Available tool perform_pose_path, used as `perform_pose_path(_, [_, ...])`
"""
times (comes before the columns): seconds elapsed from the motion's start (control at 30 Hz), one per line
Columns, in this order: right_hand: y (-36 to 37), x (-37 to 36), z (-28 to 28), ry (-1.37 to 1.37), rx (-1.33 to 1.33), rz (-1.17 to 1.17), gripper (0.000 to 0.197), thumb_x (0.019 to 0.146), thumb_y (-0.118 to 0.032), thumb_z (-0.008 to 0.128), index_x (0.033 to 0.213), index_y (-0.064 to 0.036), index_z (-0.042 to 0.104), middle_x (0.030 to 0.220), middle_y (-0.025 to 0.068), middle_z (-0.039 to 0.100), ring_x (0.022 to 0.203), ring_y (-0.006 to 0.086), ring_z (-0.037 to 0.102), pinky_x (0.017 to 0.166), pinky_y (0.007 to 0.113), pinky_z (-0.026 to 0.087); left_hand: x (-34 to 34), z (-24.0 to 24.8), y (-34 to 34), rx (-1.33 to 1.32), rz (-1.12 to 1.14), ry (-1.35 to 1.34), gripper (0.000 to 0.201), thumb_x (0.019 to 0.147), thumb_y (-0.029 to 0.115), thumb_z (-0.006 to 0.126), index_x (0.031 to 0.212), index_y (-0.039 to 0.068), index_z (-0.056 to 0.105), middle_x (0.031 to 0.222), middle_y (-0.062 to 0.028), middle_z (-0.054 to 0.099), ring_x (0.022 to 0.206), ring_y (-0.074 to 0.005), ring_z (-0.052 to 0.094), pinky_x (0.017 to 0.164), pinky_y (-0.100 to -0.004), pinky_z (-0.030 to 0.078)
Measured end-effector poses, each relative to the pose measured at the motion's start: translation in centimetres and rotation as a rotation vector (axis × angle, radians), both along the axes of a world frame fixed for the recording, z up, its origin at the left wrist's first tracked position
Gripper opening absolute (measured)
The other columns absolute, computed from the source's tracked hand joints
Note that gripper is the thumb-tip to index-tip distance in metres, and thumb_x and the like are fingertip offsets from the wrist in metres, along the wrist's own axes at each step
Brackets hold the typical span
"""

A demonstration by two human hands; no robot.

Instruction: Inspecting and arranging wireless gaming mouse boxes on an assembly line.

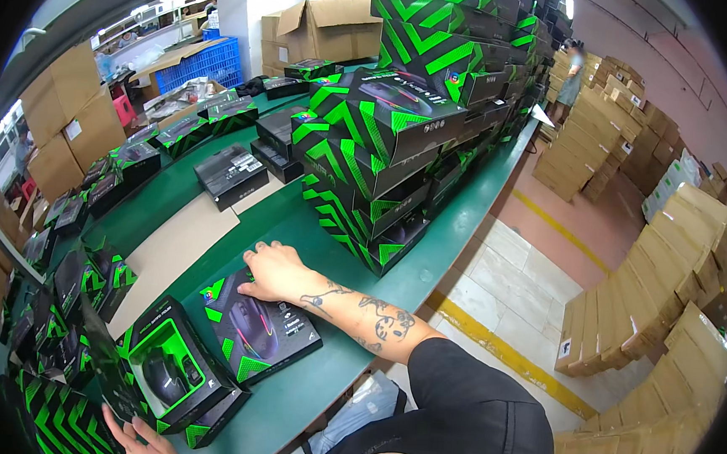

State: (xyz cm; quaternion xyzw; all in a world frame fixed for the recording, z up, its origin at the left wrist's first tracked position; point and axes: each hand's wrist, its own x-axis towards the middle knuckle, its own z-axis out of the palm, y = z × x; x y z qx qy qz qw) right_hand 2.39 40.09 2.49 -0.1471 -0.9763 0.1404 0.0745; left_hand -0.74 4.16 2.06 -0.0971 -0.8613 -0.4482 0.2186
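A closed black and green box (pixel 265 331) with a mouse pictured on its lid lies flat on the green table. My right hand (pixel 274 271) rests over its far edge, thumb and fingers apart. Left of it stands an open box (pixel 216 383) with a bright green rim. Inside sits a black computer mouse (pixel 164 377), with a small dark piece beside it. The raised lid (pixel 114 370) leans outward to the left. At the lower edge, my left hand (pixel 144 443) is beside this lid, fingers stretched out; its lower part is cut off. Another box shows underneath the open one.
Tall stacks of similar boxes (pixel 378 144) stand beyond my right hand. A plain black box (pixel 231 174) sits near a cardboard strip (pixel 173 243). More boxes (pixel 80 300) crowd the left. Brown cartons (pixel 628 296) line the floor at right, where a person (pixel 569 81) stands far back.
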Motion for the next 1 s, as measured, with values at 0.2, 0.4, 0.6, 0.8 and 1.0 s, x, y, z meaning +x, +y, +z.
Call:
perform_pose_path(0.2, [1.0, -1.8, -1.5, 0.305, -0.176, 0.012, 0.06, 0.075, -0.054, 0.066, 0.098, 0.0017, 0.064, 0.102, 0.0238, 0.058, 0.099, 0.0356, 0.055, 0.079, 0.042, 0.05, -2.7, -2.3, -1.4, -0.077, 0.093, 0.096, 0.05, 0.097, 0.035, 0.046, 0.133, 0.0, 0.045, 0.111, -0.0227, 0.062, 0.098, -0.0328, 0.06, 0.084, -0.0365, 0.045])
perform_pose_path(0.4, [4.5, -2.5, -2.4, 0.4, -1.659, 0.145, 0.041, 0.09, -0.038, 0.06, 0.116, -0.0084, 0.05, 0.101, 0.0056, 0.059, 0.079, 0.0157, 0.061, 0.07, 0.029, 0.051, -3.4, -5.4, -0.6, -0.115, -0.046, -0.044, 0.054, 0.097, 0.041, 0.044, 0.114, -0.009, 0.056, 0.109, -0.0236, 0.062, 0.094, -0.0318, 0.058, 0.084, -0.0345, 0.042])
perform_pose_path(0.6, [1.7, -4.0, -1.7, 0.175, -1.634, 0.773, 0.076, 0.087, -0.024, 0.064, 0.146, -0.0097, 0.018, 0.132, 0.0151, 0.04, 0.097, 0.0228, 0.061, 0.075, 0.031, 0.053, -3.0, -5.8, -1.3, -0.151, 0.117, -0.469, 0.068, 0.094, 0.051, 0.043, 0.082, -0.013, 0.061, 0.069, -0.0247, 0.058, 0.063, -0.0296, 0.048, 0.065, -0.0431, 0.039])
perform_pose_path(0.8, [-2.8, -7.7, -1.8, -0.106, -1.116, 0.628, 0.063, 0.083, -0.032, 0.07, 0.132, -0.0047, 0.042, 0.118, 0.0111, 0.052, 0.093, 0.0161, 0.06, 0.074, 0.027, 0.05, -0.1, -4.8, -1.1, -0.024, 0.227, -0.372, 0.069, 0.094, 0.051, 0.045, 0.078, -0.014, 0.06, 0.063, -0.0167, 0.057, 0.059, -0.0247, 0.043, 0.061, -0.0418, 0.04])
perform_pose_path(1.0, [-3.0, -7.4, 2.0, 0.149, -0.712, 0.547, 0.054, 0.072, -0.05, 0.075, 0.096, -0.0044, 0.06, 0.087, 0.0084, 0.064, 0.079, 0.0181, 0.059, 0.069, 0.032, 0.048, -0.6, -13.3, -3.4, 0.203, 0.105, 0.13, 0.043, 0.099, 0.027, 0.041, 0.125, -0.006, 0.052, 0.123, -0.0169, 0.057, 0.111, -0.0199, 0.054, 0.096, -0.0358, 0.041])
